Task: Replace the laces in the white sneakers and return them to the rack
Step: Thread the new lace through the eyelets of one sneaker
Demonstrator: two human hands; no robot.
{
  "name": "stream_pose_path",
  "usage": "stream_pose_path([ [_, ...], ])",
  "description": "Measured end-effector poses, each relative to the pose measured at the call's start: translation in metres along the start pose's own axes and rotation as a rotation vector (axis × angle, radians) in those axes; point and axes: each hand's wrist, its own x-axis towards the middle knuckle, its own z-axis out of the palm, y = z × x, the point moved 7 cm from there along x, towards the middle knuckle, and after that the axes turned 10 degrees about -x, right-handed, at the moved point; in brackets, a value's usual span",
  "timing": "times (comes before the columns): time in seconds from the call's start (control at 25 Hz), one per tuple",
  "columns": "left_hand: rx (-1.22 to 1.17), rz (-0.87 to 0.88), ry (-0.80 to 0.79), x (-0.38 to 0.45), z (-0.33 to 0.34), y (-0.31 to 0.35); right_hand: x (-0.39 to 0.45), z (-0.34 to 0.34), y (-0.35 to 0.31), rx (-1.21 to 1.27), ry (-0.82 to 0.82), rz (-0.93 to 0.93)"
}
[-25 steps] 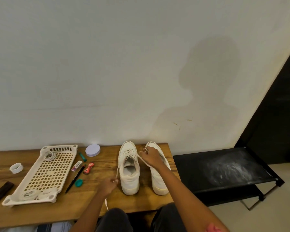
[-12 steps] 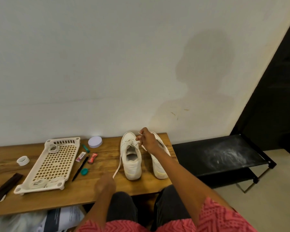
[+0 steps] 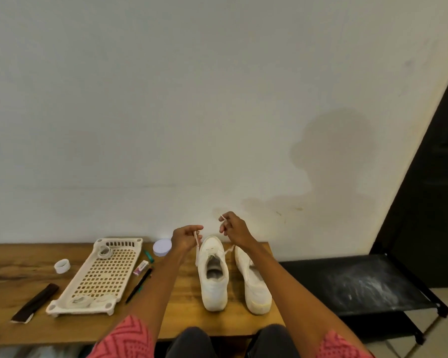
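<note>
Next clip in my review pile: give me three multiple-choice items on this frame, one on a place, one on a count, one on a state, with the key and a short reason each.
1. Where does the white perforated tray lie relative to the sneakers?
A. on the black rack
B. on the wooden table, left of them
C. on the floor

2. How many white sneakers stand on the table?
A. one
B. two
C. three

3. What are the hands doing?
A. each pinches a lace end above the left sneaker
B. both rest flat on the table
C. both lift the tray

Key: 1 B, the tray sits on the wooden table. 2 B, left sneaker and right sneaker. 3 A, left hand and right hand hold the lace raised.
</note>
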Motion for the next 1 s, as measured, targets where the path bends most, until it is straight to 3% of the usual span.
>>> stream_pose_path([
  [0.2, 0.190, 0.221, 0.023, 0.003, 0.015, 0.056, 0.004, -0.032, -0.028, 0.156, 0.143, -0.103],
  [0.36, 0.747, 0.406, 0.015, 0.000, 0.032, 0.091, 0.012, -0.049, -0.040, 0.149, 0.217, -0.136],
  [0.44, 0.900, 0.460, -0.002, 0.003, 0.040, 0.099, 0.014, -0.053, -0.044, 0.200, 0.223, -0.125],
  [0.56, 0.735, 0.426, -0.083, 0.009, 0.052, 0.103, 0.016, -0.054, -0.047, 0.260, 0.247, -0.097],
  [0.68, 0.530, 0.439, -0.038, 0.013, 0.052, 0.111, 0.019, -0.055, -0.047, 0.268, 0.274, -0.078],
  [1.0, 0.429, 0.479, -0.209, 0.027, 0.062, 0.122, 0.031, -0.061, -0.045, 0.234, 0.294, -0.073],
])
